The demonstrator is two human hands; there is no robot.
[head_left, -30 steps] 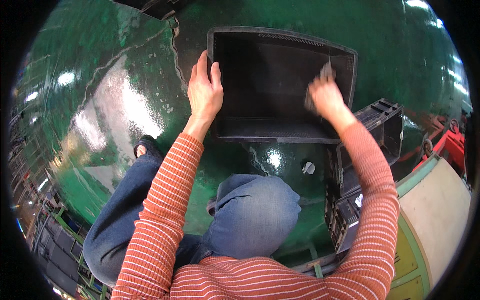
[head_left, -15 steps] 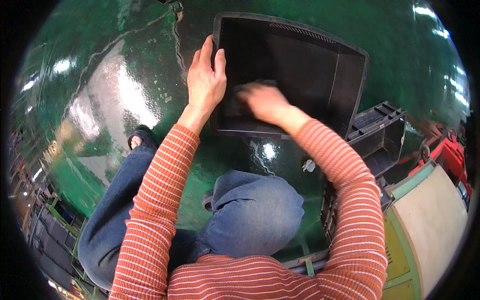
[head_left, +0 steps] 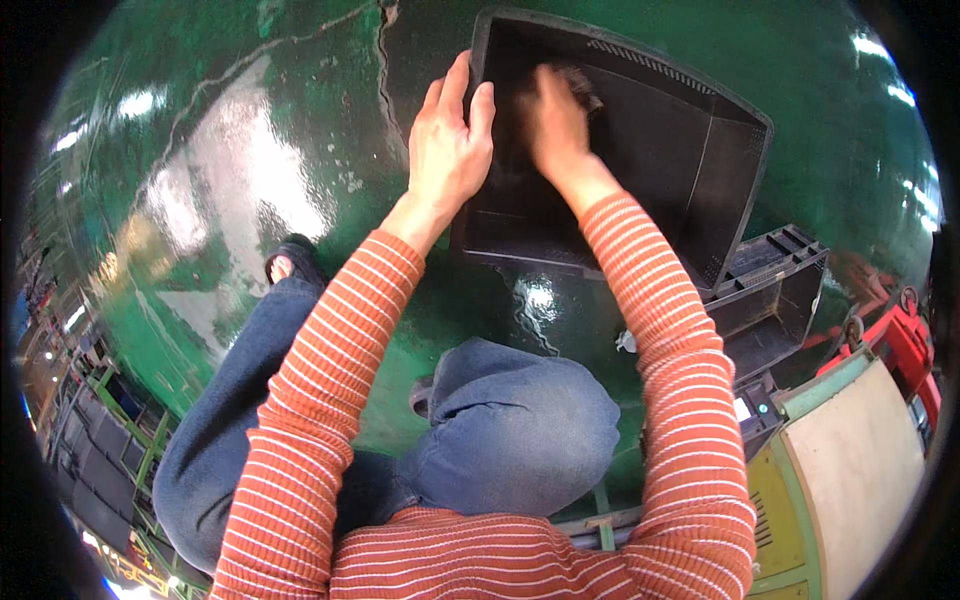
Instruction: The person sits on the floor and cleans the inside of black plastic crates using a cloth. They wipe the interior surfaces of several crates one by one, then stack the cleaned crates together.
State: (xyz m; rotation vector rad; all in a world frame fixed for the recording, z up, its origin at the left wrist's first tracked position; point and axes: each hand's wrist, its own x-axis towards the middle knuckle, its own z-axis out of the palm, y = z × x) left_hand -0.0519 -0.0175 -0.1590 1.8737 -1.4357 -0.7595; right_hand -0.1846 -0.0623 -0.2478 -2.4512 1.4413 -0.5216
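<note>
A large black plastic crate (head_left: 640,140) is tilted in front of me, its hollow side facing me. My left hand (head_left: 447,150) grips its left wall near the rim, fingers along the outer side and thumb by the edge. Inside the crate, toward its left end, my right hand (head_left: 560,125) is smeared by motion. It has hold of a dark, rough-textured wad (head_left: 580,88), which looks like a rag or scrubbing pad; the exact kind is unclear. The wad sticks out past the fingers, close to the crate's inner surface.
Another black crate (head_left: 775,295) lies beyond my right forearm, with a pale crumpled scrap (head_left: 626,341) on the green floor (head_left: 340,120) nearby. A cream-topped green-framed stand (head_left: 860,440) and red equipment (head_left: 890,335) are at the right. Dark panels on a green rack (head_left: 105,470) stand at the left.
My right hand has swept upward and to the right inside the crate with the dark wad. The crate and my left hand appear shifted slightly right and up in view.
</note>
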